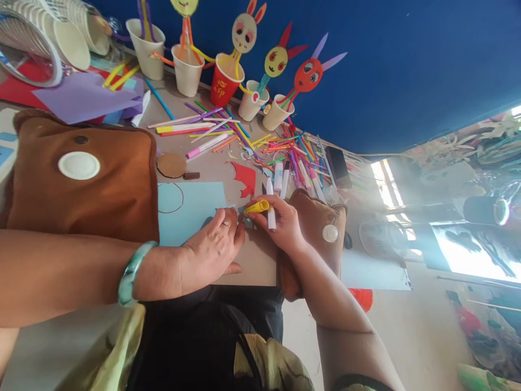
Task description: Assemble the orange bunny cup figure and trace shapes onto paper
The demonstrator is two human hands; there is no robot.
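Observation:
My right hand [287, 224] is closed on a white marker [271, 209], which stands out between its fingers. In the same fingers is a short yellow piece [257, 206] with a rounded open end; its kind I cannot make out. My left hand [207, 244], with a ring and a green bangle [132, 274] at the wrist, lies beside it with fingers bent and pressed down at the edge of a light blue sheet [187, 206]. Small grey-blue scraps lie around these fingertips; what the left fingers hold is hidden. A circle is drawn on the sheet, at its upper left.
Brown cushions with white discs lie left [118, 157] and right [311, 217]. Behind are a cardboard disc [171, 165], red paper scrap [245, 179], scattered coloured sticks [211, 127] and markers. Paper cups [188, 73] with paper puppets line the blue wall [366, 70]. A phone [338, 165] lies right.

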